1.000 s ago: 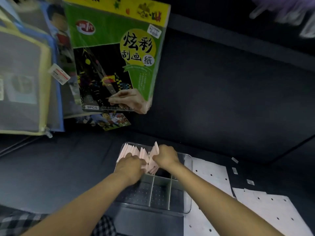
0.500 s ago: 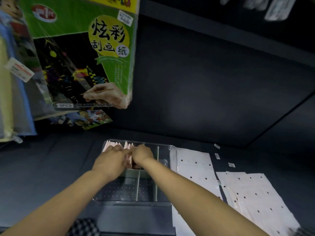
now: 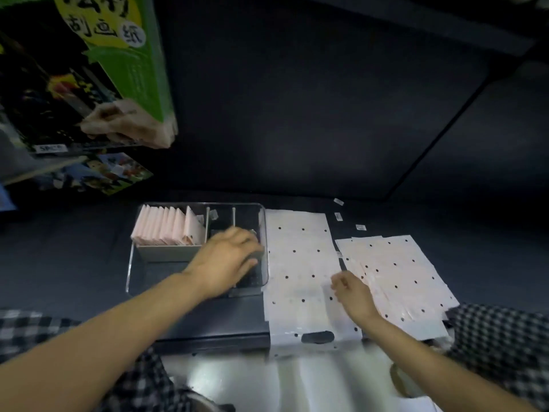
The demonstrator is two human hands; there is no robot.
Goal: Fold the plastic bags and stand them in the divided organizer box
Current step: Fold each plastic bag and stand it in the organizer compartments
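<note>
While folded bags (image 3: pixel 167 228) fill the organizer (image 3: pixel 264 233), flat bags (image 3: pixel 300 257) lie beside.

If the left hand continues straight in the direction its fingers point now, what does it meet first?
Probably the right wall of the clear organizer box. The left hand points right and slightly away over the box's right compartments; depth is unclear.

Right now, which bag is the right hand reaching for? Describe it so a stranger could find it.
Start at the clear organizer box on the dark table. The flat bag lies against its right side, pale with black dots, its handle cutout toward the person. Unlike the overlapping bags further right, it lies alone, with the right hand at its right edge.
</note>
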